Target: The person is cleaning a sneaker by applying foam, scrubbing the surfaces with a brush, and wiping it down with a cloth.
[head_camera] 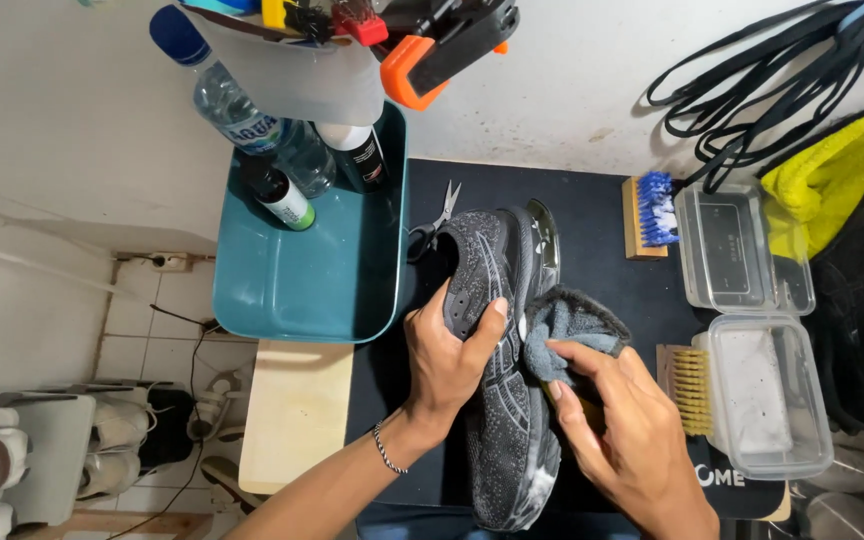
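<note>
Two hands work on one dark grey knit sneaker point(500, 400) lying at the centre of a dark mat point(592, 250), toe toward six o'clock. The left hand point(444, 360) is closed around the shoe's upper near the collar, thumb over the top, steadying it. The right hand point(617, 430) is closed on a grey cloth point(567, 325) pressed against the shoe's side, with what looks like a brush handle tucked beneath its fingers. White foam shows along the sole near the toe. Judged from this, a firm hold with the left hand and short, even wipes that lift the foam rather than spread it would serve best.

At twelve o'clock lies a pair of scissors point(434, 225); at eleven, a teal tub point(302, 270) holds a water bottle point(242, 115) and two spray bottles. At two o'clock sit a blue-bristled brush point(652, 212) and clear plastic containers point(742, 250); at three, a tan-bristled brush point(687, 388). Black laces point(752, 90) and a yellow towel point(832, 170) lie beyond. The tabletop stands against a white wall, above a tiled floor with shoes on a rack at eight o'clock.
</note>
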